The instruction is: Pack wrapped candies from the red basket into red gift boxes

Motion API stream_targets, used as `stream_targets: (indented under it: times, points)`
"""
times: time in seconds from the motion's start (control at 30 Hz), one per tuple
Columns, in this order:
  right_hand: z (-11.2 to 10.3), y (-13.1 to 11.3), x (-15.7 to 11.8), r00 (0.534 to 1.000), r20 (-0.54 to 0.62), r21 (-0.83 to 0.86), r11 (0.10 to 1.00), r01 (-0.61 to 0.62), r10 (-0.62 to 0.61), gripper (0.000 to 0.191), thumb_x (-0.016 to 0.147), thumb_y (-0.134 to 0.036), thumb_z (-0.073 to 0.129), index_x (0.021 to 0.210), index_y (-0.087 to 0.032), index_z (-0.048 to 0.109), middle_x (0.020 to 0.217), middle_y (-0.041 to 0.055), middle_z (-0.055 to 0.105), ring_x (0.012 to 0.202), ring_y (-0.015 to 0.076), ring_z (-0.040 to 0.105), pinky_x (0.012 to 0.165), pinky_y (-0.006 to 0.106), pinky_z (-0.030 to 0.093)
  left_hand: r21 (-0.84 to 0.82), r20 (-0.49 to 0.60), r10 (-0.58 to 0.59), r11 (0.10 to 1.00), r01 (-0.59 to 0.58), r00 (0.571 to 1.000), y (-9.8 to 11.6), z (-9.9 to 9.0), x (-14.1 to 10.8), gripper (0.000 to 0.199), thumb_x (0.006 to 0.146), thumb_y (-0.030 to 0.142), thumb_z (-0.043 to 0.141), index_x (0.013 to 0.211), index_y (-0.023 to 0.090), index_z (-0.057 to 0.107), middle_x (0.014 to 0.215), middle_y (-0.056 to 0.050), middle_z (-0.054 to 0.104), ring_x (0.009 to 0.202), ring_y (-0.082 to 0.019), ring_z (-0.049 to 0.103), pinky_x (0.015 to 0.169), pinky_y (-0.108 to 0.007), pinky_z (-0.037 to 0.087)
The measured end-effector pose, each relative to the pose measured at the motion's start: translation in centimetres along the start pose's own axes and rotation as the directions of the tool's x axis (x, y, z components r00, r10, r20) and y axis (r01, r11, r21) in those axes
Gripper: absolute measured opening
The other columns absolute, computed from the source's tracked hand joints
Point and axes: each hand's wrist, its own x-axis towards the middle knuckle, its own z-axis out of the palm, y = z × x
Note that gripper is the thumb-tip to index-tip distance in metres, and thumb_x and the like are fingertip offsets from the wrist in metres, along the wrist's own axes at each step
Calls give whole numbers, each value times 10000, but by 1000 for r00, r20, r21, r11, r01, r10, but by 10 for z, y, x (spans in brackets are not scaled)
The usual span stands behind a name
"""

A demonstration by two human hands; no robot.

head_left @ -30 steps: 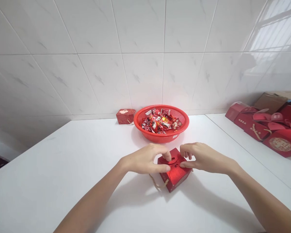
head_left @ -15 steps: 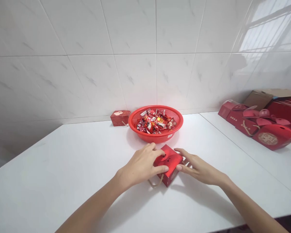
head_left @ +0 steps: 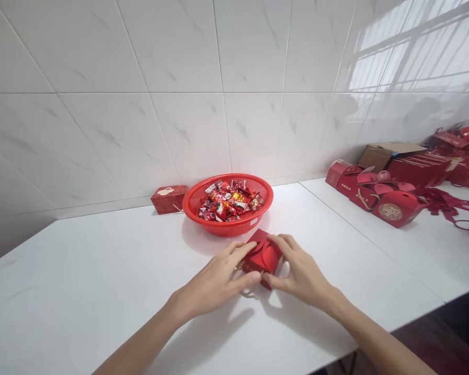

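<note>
A small red paper candy box (head_left: 266, 256) stands on the white tabletop between my hands, its curved top flaps folded over one another. My left hand (head_left: 226, 271) grips its left side, fingertips on the top and thumb at the near edge. From the right, my right hand (head_left: 299, 268) holds the other side, thumb low on the front and fingers along the top edge. A beige cord handle (head_left: 249, 294) pokes out under my left thumb. Just behind the box sits a red plastic basket (head_left: 229, 229) of wrapped candies (head_left: 226, 203).
Another red box (head_left: 169, 199) rests by the tiled wall, left of the basket. Several red boxes (head_left: 398, 208) stand at the right, with red ribbons (head_left: 449, 203) beside them. Behind these is a brown carton (head_left: 375, 156). The table's front edge runs along the lower right.
My view has turned to the right. My right hand has closed in on the box's side, and my left hand has shifted from the top to the left side. The top flaps now overlap.
</note>
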Motion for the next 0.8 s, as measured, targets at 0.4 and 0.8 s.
stream_targets:
  times: [0.4,0.8]
  points:
    - [-144,172,39,641,-610,-25,797,-604,466,1022,666,-488,741,1488,-65,305,1469,282,399,1407,421,354,1104,507,356,52,206,58,996,-70,977,1,14,2,416,949,389,529,1340,272,606,1553,-116,419,1268,-313,574,1057,-469,468]
    - [-118,237,28,536,-666,69,758,-649,519,920,736,-554,621,1433,-75,260,1363,296,493,1267,431,500,1038,523,417,-360,303,235,926,-118,924,-25,154,9,188,805,419,701,873,244,705,928,-47,658,800,-173,585,956,-350,462]
